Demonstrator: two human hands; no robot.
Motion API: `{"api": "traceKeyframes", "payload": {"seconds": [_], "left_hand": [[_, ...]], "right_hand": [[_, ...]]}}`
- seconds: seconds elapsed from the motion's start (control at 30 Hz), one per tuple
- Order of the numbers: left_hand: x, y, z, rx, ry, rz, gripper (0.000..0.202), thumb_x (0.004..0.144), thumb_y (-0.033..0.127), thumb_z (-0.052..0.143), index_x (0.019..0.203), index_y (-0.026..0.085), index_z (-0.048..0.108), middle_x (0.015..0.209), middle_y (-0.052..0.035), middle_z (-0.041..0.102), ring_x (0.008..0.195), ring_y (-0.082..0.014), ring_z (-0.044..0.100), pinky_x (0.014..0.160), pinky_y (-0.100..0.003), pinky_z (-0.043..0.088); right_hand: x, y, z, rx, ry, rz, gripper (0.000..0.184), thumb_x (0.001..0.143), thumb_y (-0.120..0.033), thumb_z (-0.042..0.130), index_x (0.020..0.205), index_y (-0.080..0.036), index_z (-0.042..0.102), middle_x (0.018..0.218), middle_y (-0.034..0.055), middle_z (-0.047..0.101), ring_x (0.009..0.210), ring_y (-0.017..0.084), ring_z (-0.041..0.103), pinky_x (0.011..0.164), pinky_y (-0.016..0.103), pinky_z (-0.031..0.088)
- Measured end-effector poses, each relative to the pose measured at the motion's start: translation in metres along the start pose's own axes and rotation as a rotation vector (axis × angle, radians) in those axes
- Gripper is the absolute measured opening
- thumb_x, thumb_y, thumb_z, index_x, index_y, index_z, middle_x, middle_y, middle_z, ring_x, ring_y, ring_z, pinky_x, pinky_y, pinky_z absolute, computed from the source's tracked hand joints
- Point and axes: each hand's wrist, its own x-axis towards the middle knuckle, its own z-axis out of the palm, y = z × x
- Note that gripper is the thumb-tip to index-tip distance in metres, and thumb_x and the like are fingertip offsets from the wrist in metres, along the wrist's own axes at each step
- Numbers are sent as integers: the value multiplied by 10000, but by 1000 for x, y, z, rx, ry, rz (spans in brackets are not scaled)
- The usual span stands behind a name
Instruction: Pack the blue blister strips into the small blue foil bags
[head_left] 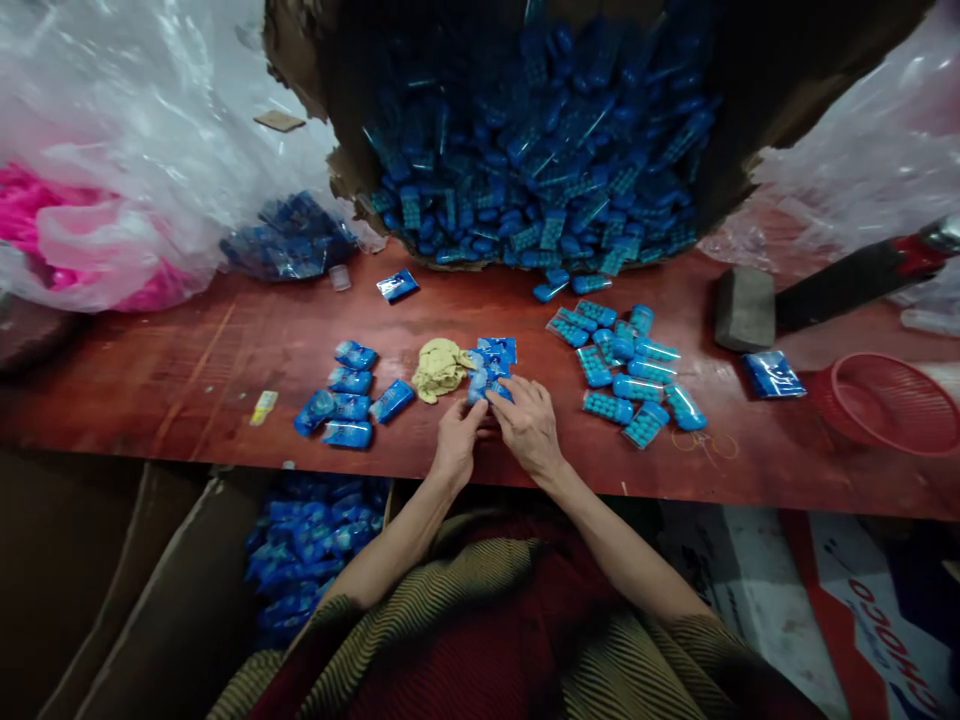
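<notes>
Close to the table's front edge, my left hand (457, 441) and my right hand (529, 424) meet with fingertips pressed together on a small blue wrapper (478, 388). What lies under the fingers is partly hidden. More flat blue wrappers (498, 350) lie just beyond my fingertips. A crumpled yellow cloth (440, 369) rests left of them. Farther left sits a group of wrapped blue bottles (351, 381). To the right, several clear bottles with blue caps and small blue pieces inside (632, 367) lie loosely piled.
A torn cardboard box (300, 50) full of such bottles opens toward me at the back. A hammer (745, 308), a wrapper stack (773, 375) and a red basket (892, 400) occupy the right. Plastic bags (142, 90) stand left. Wrapped blue bottles (315, 545) fill a space below the table.
</notes>
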Motion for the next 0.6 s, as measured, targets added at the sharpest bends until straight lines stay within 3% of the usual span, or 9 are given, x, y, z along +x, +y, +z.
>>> {"api": "traceKeyframes", "payload": {"seconds": [0.1,0.2,0.33,0.43,0.6], "left_hand": [[-1,2,1,-77,-17,-10,391,549,391,779,795,140,607,678,-5,631,547,-91,567,517,-203,444],[-4,2,-2,-90,-12,13,373,538,376,787,777,141,624,703,-8,649,563,-95,574,531,-212,458],[-4,1,-5,-36,31,68,338,529,368,786,690,123,617,637,-3,631,510,-83,542,494,-209,441],[-2,1,-5,-17,64,112,326,540,353,777,706,114,630,650,-7,642,525,-85,550,496,-208,441],[-1,-1,-2,3,33,102,320,536,323,774,723,102,637,610,2,632,488,-78,536,481,-202,434]], "right_hand": [[-6,-4,-4,214,-12,55,303,891,-252,472,1142,-210,636,1190,118,616,1136,240,526,971,424,389],[-2,0,0,590,-19,312,409,815,-326,550,1196,-181,585,1117,114,632,964,215,597,826,359,481],[5,-2,5,991,-178,575,262,720,-381,593,809,-144,660,683,4,619,603,128,526,617,260,452],[6,-6,8,1085,-110,635,227,690,-377,603,677,-151,612,610,-31,555,564,100,459,596,235,408],[5,-7,14,990,-54,621,227,709,-379,568,633,-165,557,576,-46,500,557,95,415,566,218,381]]}}
